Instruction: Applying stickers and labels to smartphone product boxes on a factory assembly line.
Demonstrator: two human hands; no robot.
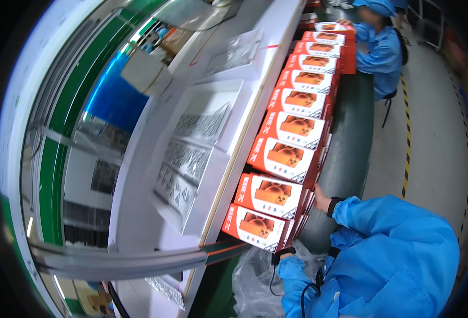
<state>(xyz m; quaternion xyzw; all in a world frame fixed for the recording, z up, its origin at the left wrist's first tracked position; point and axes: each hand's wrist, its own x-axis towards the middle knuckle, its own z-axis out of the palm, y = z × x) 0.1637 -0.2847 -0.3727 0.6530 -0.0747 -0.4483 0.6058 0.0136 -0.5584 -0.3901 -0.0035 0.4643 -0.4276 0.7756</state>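
Several red-and-white printed cartons (287,156) stand in a long row of stacks beside the bench. My right hand (321,201) presses against the near side of the second-closest carton stack (270,195). Its thumb shows, and the other fingers are partly hidden by the boxes. At the lower corner of the closest carton stack (257,228) is my left hand (286,254), its fingers mostly tucked behind the cardboard. Both hands seem to grip the boxes. Dark bands circle my wrists, and a cable hangs by the left one.
A dark green conveyor belt (353,132) runs beside the cartons. White trays (226,119) with silvery packets lie on the bench (234,172). Clear plastic bagging (255,281) hangs below my left hand. A co-worker in blue (385,58) sits farther along, touching a carton.
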